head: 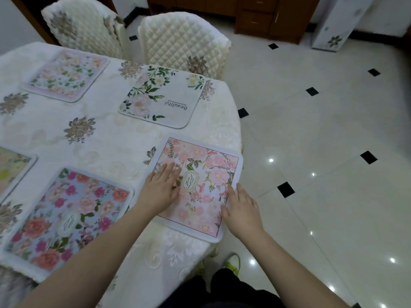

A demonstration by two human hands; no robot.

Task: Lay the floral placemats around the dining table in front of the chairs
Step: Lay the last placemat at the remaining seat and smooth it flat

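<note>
A pink floral placemat (203, 174) lies at the near right edge of the dining table (106, 138). My left hand (160, 187) rests flat on its left part with straight fingers. My right hand (241, 210) touches the mat's right edge, fingers straight. A blue mat with red and pink roses (73, 216) lies to the left. A white mat printed "Beautiful" (164, 98) sits in front of a quilted cream chair (182, 41). A pale pastel mat (69, 74) lies before a second chair (84, 21). A greenish mat (13, 165) shows at the left edge.
A white lace tablecloth with grey flower motifs covers the table. Glossy cream floor tiles (322, 152) with small black diamonds spread to the right. A wooden cabinet (266, 16) stands at the back, a white floral appliance (338, 23) beside it. My dark trousers and a shoe show below.
</note>
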